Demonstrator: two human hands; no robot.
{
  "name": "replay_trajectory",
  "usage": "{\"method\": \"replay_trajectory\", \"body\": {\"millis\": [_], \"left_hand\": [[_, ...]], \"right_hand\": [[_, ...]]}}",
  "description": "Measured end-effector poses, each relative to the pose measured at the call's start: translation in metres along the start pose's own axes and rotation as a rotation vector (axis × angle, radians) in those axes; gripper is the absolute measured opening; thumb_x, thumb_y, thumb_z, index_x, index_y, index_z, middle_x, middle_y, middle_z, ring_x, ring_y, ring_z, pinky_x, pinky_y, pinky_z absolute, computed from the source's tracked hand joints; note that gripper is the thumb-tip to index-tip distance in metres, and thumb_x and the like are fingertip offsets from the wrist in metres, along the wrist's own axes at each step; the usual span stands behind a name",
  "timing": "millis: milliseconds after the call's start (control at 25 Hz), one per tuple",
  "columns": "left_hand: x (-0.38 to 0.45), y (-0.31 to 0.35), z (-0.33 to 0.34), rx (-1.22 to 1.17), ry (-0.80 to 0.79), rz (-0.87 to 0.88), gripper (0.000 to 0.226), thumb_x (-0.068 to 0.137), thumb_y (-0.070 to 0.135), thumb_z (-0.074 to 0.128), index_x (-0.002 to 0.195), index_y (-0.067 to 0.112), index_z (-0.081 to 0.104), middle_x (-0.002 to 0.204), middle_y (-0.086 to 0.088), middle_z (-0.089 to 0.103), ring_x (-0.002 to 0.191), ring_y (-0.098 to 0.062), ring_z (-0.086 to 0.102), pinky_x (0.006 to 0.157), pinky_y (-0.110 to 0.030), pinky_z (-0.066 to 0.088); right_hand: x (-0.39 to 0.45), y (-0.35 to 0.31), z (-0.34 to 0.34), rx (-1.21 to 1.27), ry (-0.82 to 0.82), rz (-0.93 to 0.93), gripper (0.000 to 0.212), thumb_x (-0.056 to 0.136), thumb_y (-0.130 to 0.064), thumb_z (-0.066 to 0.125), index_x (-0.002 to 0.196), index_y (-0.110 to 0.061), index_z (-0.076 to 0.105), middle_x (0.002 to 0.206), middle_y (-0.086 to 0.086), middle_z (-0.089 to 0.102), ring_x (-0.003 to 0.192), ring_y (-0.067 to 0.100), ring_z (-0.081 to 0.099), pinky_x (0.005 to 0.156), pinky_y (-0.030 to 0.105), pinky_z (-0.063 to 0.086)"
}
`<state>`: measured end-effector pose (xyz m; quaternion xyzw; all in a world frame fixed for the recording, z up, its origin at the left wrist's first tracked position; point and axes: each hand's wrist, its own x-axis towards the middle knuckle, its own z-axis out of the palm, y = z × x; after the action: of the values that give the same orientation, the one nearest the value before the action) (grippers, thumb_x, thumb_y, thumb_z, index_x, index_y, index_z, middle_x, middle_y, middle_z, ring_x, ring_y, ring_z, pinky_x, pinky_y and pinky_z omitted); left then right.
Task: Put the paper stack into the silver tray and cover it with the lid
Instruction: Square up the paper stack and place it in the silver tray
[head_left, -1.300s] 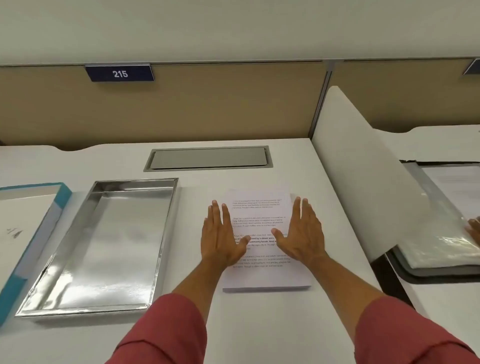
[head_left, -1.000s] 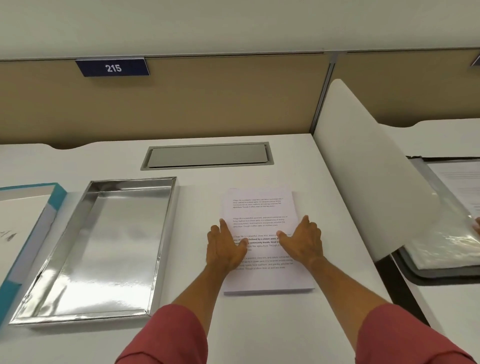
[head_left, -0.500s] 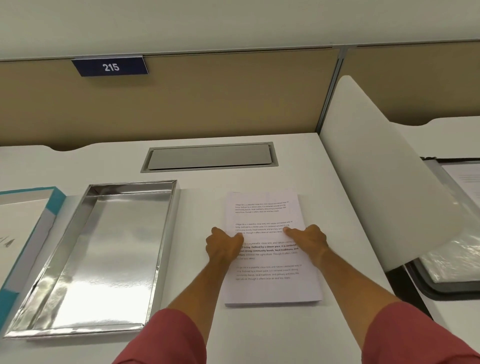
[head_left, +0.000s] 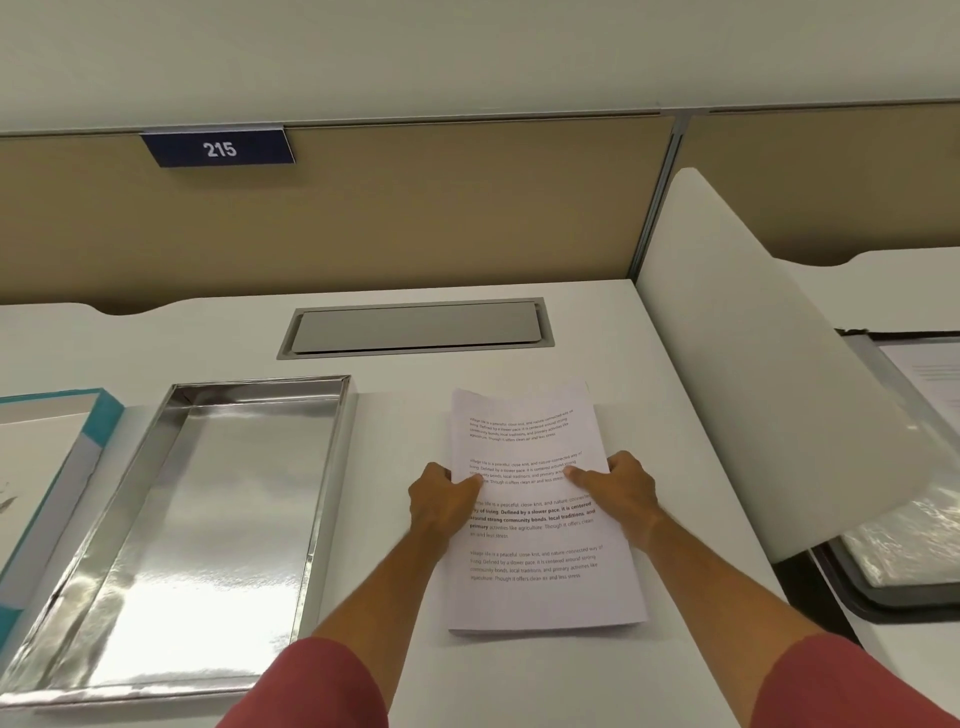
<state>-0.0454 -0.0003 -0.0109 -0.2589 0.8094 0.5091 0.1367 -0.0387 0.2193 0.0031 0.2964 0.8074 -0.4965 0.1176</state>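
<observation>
A stack of white printed paper (head_left: 540, 587) lies on the white desk, right of centre, its far end slightly raised. My left hand (head_left: 441, 501) grips its left edge, thumb on top. My right hand (head_left: 621, 488) grips its right edge the same way. An empty silver tray (head_left: 322, 483) stands to the left of the paper, long side running away from me. At the far left lies a lid (head_left: 98, 436) with a teal rim and white inside, partly out of frame.
A grey cable hatch (head_left: 415, 327) is set into the desk behind the paper. A white curved divider (head_left: 769, 374) borders the desk on the right; beyond it a dark tray (head_left: 883, 597) holds plastic-wrapped paper. A tan partition with a "215" sign (head_left: 218, 149) closes the back.
My hands went from lying flat and open on the paper to curling in and gripping its two side edges. The stack's far end has lifted a little.
</observation>
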Motion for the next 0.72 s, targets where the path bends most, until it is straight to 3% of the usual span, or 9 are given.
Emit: {"method": "replay_trajectory", "body": {"millis": [240,400,600,720], "left_hand": [[0.003,-0.006,-0.003,-0.079,-0.034,-0.014,0.027,0.078,0.033,0.071,0.083,0.017,0.049,0.1,-0.008,0.067,0.084,-0.024,0.069,0.063,-0.033,0.056],[0.008,-0.009,-0.005,-0.087,-0.027,-0.021,0.028,0.077,0.033,0.073,0.083,0.015,0.053,0.096,-0.007,0.068,0.084,-0.024,0.069,0.069,-0.036,0.059],[0.012,-0.011,-0.007,-0.102,-0.038,-0.026,0.027,0.078,0.03,0.074,0.084,0.014,0.054,0.096,-0.006,0.067,0.079,-0.02,0.065,0.061,-0.029,0.052],[0.015,-0.013,-0.009,-0.143,-0.05,-0.055,0.023,0.08,0.026,0.071,0.093,0.014,0.056,0.103,-0.008,0.066,0.09,-0.025,0.066,0.075,-0.037,0.057]], "right_hand": [[0.004,0.001,-0.005,0.104,-0.045,0.006,0.04,0.075,-0.03,0.08,0.093,-0.007,0.052,0.103,0.014,0.069,0.09,0.031,0.069,0.077,0.044,0.06],[0.009,0.004,-0.002,0.191,-0.089,0.023,0.036,0.077,-0.027,0.078,0.083,-0.012,0.046,0.101,0.016,0.069,0.092,0.035,0.07,0.079,0.047,0.059],[0.016,0.008,-0.004,0.266,-0.087,0.033,0.028,0.08,-0.019,0.075,0.078,-0.011,0.048,0.091,0.016,0.069,0.081,0.034,0.069,0.076,0.047,0.058],[0.018,0.012,-0.009,0.303,-0.063,0.081,0.01,0.083,-0.013,0.064,0.078,-0.005,0.06,0.088,0.017,0.072,0.077,0.034,0.068,0.067,0.04,0.056]]}}
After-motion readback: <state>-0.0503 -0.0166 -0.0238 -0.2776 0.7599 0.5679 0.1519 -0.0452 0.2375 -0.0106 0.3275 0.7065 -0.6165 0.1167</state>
